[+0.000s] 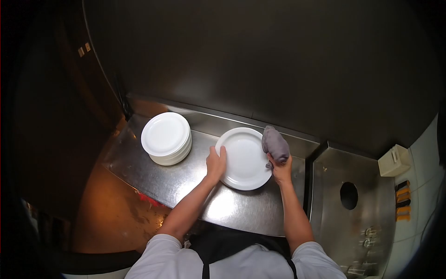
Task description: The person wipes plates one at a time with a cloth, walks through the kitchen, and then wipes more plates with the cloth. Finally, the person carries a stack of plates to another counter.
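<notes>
A white plate (244, 158) is held face up above the steel counter. My left hand (216, 165) grips its left rim, with the thumb along the edge. On the opposite side, my right hand (281, 168) has a grey cloth (275, 145) bunched in its fingers beside the plate's right rim. Part of the cloth rises above the hand. A stack of white plates (166, 135) stands on the counter to the left, apart from my hands.
The steel counter (204, 144) runs along a dark wall. At the right is a steel surface with a round hole (349, 195). Knives with orange and black handles (403, 201) hang on the tiled wall near a pale box (394, 161).
</notes>
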Available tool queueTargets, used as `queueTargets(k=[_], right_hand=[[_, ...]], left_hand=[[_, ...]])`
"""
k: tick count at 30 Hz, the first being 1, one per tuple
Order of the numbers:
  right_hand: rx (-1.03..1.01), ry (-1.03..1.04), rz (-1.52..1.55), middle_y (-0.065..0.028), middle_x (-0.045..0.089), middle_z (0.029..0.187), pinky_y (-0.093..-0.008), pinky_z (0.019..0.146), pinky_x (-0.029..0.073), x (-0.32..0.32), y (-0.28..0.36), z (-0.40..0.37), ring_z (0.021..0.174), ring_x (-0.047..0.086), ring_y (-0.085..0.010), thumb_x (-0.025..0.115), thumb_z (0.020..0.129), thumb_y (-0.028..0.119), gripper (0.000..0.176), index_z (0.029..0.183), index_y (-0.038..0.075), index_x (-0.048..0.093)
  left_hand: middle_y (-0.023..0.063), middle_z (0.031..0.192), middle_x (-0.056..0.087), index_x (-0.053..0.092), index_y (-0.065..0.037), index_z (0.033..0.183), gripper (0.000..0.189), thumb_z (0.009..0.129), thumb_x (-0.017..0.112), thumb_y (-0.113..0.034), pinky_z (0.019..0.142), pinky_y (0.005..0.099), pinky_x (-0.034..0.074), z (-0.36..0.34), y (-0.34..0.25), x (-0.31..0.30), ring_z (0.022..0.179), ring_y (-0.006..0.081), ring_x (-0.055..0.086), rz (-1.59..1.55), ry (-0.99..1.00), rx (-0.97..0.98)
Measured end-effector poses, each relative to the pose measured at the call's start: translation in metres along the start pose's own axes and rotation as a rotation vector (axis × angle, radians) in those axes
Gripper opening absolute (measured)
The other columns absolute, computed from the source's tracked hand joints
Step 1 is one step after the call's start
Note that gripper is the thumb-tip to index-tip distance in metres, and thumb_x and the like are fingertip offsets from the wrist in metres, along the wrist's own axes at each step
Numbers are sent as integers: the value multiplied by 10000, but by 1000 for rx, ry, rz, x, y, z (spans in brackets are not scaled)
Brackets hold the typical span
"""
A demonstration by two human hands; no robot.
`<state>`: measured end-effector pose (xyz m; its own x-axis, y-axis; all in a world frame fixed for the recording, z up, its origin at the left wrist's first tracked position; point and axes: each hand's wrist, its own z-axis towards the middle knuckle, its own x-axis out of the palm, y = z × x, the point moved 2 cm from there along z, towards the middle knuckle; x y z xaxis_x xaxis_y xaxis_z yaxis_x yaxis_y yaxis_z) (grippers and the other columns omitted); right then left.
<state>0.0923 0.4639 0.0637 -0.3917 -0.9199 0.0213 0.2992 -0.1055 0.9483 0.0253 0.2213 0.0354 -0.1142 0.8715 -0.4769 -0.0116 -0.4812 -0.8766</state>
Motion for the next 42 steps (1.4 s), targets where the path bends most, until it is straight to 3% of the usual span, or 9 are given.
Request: queueTargets(k=[4, 8, 12, 15, 22, 26, 32, 36, 42], right_hand=[[294, 194, 747, -63, 578, 1323, -325, 1049, 409, 43, 47, -15, 1219, 535, -170, 589, 979, 287, 486, 1377, 20, 506], [197, 308, 180, -83, 595, 1265, -326, 1019, 423, 77, 21, -33, 1167, 556, -191, 538, 998, 309, 452, 1319, -9, 541], [87, 646, 456, -110, 599, 1259, -343, 1020, 430, 117, 25, -107, 1174, 563, -229, 550, 957, 240, 385, 1265, 12, 578], [-752, 485, -172, -105, 594, 1267, -358, 1027, 433, 120, 137, -101, 1176, 566, -231, 539, 936, 126, 347, 1270, 36, 564], [129, 544, 35, -77, 687, 1063, -357, 953, 456, 126, 88, -65, 1021, 619, -230, 656, 921, 234, 320, 1158, 20, 639], [-286, 374, -10, -169, 654, 1052, -404, 891, 474, 127, 56, -123, 1027, 597, -290, 634, 882, 139, 249, 1084, -6, 638], [-130, 53, 19, -128, 582, 1285, -349, 1012, 432, 89, 127, -59, 1188, 553, -217, 768, 777, 65, 649, 1340, -22, 459], [210, -290, 573, -119, 601, 1225, -339, 950, 492, 73, 80, -8, 1082, 605, -224, 760, 822, 40, 529, 1285, -16, 510], [256, -169, 572, -85, 572, 1284, -355, 974, 478, 89, 51, -26, 1155, 564, -213, 808, 790, 64, 613, 1319, 5, 504]], left_hand=[[256, 929, 659, 551, 12, 1012, 421, 1028, 402, -381, 767, 480, 484, -15, -25, 13, 869, 434, 640, -89, 90, 54], [191, 847, 652, 591, -20, 989, 385, 1030, 427, -365, 714, 453, 477, -47, -46, 31, 788, 344, 632, -553, 164, 205], [167, 841, 652, 592, -15, 964, 367, 1029, 440, -343, 697, 433, 478, -23, -9, 17, 762, 310, 621, -758, 471, 123], [150, 836, 652, 592, -12, 946, 355, 1028, 450, -327, 685, 418, 479, -27, 2, 1, 743, 285, 614, -845, 536, 43], [109, 825, 651, 594, -5, 903, 332, 1026, 473, -288, 655, 384, 481, -58, 22, -4, 699, 227, 595, -843, 76, -79], [86, 819, 651, 594, 0, 878, 323, 1025, 486, -266, 638, 364, 482, -10, 13, -43, 673, 193, 585, -497, -180, 77], [90, 844, 673, 572, 5, 1060, 229, 1008, 541, -216, 634, 335, 507, 15, -55, -127, 700, 164, 622, -5, -280, 198], [174, 1042, 678, 370, -11, 1367, 498, 948, 625, -102, 726, 283, 550, -32, -109, -145, 854, 199, 674, -875, 92, 345], [113, 1155, 635, 476, 22, 1313, 430, 931, 644, -82, 906, 304, 488, -69, -76, -109, 1042, 171, 605, -649, -26, 384]])
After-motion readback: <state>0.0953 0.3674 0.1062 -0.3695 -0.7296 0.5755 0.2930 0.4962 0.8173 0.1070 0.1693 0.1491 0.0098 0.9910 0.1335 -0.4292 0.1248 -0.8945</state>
